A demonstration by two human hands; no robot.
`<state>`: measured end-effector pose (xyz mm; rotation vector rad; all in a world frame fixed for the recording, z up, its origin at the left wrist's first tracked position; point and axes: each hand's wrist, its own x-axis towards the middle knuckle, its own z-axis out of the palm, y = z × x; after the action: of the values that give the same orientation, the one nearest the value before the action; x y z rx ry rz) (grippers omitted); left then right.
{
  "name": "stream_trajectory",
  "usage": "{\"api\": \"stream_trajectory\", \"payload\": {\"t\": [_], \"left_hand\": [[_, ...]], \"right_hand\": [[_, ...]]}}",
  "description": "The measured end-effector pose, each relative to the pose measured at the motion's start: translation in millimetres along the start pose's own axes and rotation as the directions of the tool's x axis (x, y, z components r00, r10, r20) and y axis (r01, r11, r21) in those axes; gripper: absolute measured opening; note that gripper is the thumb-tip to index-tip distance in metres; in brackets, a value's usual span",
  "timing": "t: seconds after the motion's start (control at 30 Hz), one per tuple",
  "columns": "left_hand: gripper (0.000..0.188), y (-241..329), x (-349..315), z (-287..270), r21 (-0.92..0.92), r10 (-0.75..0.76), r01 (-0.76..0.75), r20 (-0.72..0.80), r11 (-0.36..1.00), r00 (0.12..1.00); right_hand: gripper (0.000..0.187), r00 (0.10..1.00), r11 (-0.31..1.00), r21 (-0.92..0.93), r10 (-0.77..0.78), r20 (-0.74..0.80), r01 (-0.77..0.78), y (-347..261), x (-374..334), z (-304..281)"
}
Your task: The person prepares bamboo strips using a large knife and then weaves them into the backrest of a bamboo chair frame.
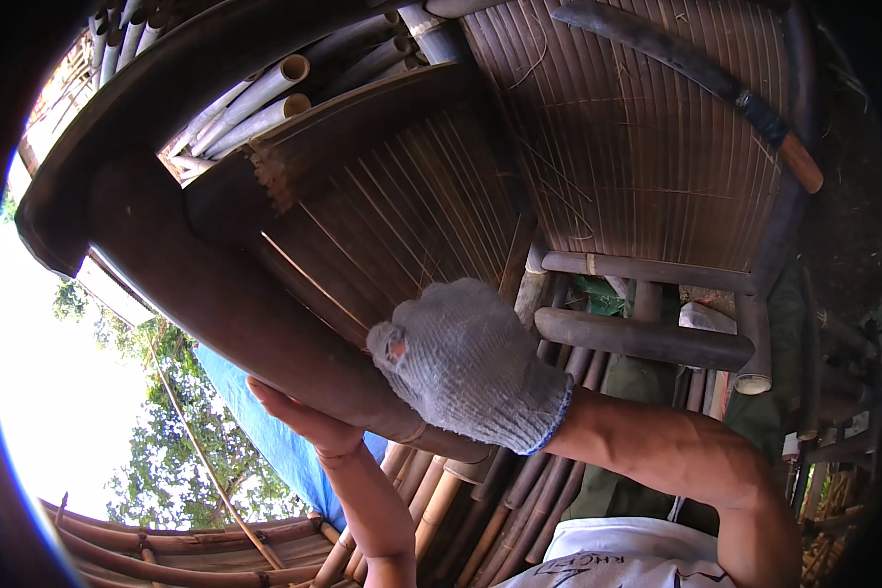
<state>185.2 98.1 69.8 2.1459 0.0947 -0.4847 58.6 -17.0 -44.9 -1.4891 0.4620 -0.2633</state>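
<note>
A dark brown bamboo chair (647,196) with slatted panels fills the upper view, its thick curved arm pole (216,294) running down toward me. My left hand (309,416), bare, grips this pole from its outer side; part of the hand is hidden behind it. Over the lower part of the pole, beside the slatted side panel (392,216), my right hand (465,363) is closed in a grey knit glove with a hole at one finger. Whatever it may hold is hidden. A machete (745,103) with a dark-wrapped wooden handle lies across the other slatted panel.
Cut bamboo poles (255,108) are stacked beyond the chair. More bamboo strips (519,510) run below my arms. At the left hang a blue tarp (265,431) and a bamboo railing (186,544). Short bamboo crosspieces (647,338) project near my legs.
</note>
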Motion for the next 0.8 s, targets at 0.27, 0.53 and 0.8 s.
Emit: {"api": "stream_trajectory", "payload": {"t": [0.27, 0.53, 0.8], "left_hand": [[0.078, -20.7, 20.8, -24.8, -0.489, 0.086, 0.222, 0.531, 0.844, 0.843], [0.068, -2.3, -14.6, 8.0, -0.021, -0.061, 0.059, -0.103, 0.998, 0.993], [0.039, -47.3, 3.0, -74.8, -0.435, -0.262, 0.431, 0.396, 0.791, 0.88]], "right_hand": [[0.033, 0.992, 0.968, 0.22, 0.127, -0.028, -0.117, 3.0, -1.9, -0.7], [0.039, 0.994, 0.976, 0.194, 0.103, -0.022, -0.097, 2.4, -10.5, -11.8], [0.04, 0.955, 0.915, 0.274, 0.28, 0.096, -0.296, -11.7, -23.9, -62.1]]}}
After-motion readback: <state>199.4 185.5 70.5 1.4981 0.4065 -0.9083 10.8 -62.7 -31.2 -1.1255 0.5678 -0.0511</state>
